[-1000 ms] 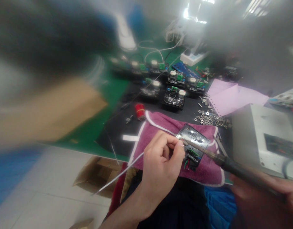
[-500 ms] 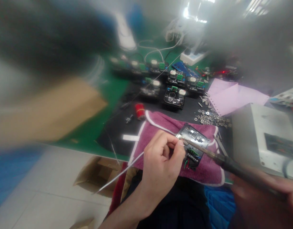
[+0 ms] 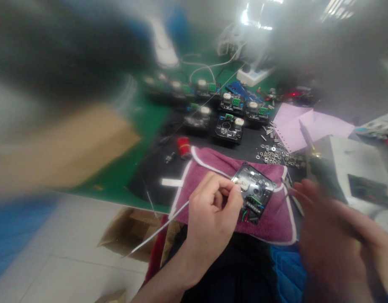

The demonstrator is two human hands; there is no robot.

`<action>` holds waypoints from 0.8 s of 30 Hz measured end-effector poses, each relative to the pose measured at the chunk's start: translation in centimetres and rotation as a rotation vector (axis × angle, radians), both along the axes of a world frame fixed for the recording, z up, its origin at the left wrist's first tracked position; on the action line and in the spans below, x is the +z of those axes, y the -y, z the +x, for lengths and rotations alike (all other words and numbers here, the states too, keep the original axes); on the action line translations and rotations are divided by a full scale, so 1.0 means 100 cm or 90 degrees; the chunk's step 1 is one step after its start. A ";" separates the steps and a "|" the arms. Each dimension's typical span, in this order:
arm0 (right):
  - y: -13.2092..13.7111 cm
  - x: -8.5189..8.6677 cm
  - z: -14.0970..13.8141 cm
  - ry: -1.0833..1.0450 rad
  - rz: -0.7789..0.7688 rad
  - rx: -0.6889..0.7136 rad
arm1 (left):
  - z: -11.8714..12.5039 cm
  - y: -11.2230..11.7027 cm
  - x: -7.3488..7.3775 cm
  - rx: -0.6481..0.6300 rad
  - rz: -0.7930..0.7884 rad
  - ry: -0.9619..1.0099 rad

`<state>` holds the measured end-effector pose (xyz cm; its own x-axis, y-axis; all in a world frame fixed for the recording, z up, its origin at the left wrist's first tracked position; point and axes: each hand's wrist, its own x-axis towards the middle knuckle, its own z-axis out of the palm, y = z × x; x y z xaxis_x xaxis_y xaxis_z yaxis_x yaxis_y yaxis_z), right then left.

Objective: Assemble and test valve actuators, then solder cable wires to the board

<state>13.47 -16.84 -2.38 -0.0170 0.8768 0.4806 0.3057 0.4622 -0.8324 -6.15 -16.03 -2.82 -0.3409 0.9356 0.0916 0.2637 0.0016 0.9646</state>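
Observation:
My left hand is pinched closed at the upper left part of a circuit board in a black housing. A thin white wire runs out beneath this hand to the lower left; its end at the fingertips is hidden. The board lies tilted on a purple towel, with short red and green leads at its lower edge. On the right, my right hand is smeared by motion, its fingers wrapped round a soldering iron. The iron's tip points up and away, apart from the board.
Pliers lie at the towel's right edge beside a grey box-shaped unit. Loose washers, pink paper, a red spool and several similar boards stand behind. A cardboard box sits below the left table edge.
My right hand has swung the soldering iron off the board, its tip now up and to the right. The left hand and the board stay nearly where they were.

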 end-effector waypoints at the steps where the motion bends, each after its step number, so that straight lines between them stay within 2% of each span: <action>1: -0.002 -0.002 0.002 0.017 -0.012 0.007 | 0.000 0.000 0.000 0.001 0.000 -0.001; 5: -0.015 -0.014 0.006 0.146 -0.015 0.060 | 0.001 0.002 -0.001 -0.002 -0.010 -0.003; 12: -0.029 -0.037 -0.005 0.212 0.018 0.088 | -0.015 0.002 -0.003 -0.067 -0.017 -0.023; 18: -0.031 -0.037 -0.006 0.204 0.012 0.088 | -0.027 0.002 -0.005 -0.122 -0.020 -0.043; 24: -0.035 -0.037 -0.008 0.201 0.021 0.098 | -0.022 -0.003 -0.005 -0.106 -0.040 0.002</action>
